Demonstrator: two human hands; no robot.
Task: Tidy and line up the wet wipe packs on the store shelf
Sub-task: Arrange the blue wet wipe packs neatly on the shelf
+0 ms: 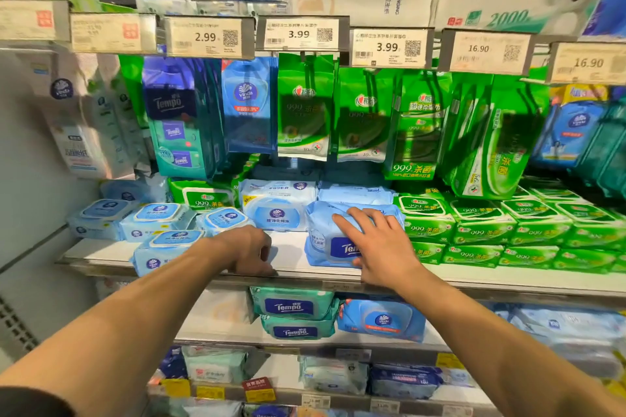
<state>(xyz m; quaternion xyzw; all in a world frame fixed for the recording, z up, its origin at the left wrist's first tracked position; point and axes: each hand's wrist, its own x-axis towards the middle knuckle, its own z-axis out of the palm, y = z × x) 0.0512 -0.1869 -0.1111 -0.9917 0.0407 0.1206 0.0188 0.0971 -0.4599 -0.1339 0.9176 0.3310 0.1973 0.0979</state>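
While both bare arms reach in over the shelf (291,249), the far left of it carries a loose cluster of light blue Vinda wipe packs (159,218), sitting at mixed angles, one of them (166,247) poking out past the front edge. Just right of that stray pack comes the left hand (249,249), knuckles up on the white shelf board, fingers curled under into a loose fist with nothing in them that I can see. Behind it, a white and blue Vinda pack (277,208) stands square to the front, with a green 999 pack (203,196) to its left.

Moving along, the blue Tempo wipe pack (330,235) sits at the shelf front, tilted up toward the camera, lying on another blue pack. The right hand (379,242) lies flat on top of it, fingers (345,223) spread and straight, pressing its face; I cannot tell whether the thumb tucks under the near edge. Right beside that pack, touching or nearly so, begin the green 999 wipe packs (508,230), stacked in rows running off to the right.

Above, hanging packs (305,108) in blue and green dangle under the price tags (299,34).
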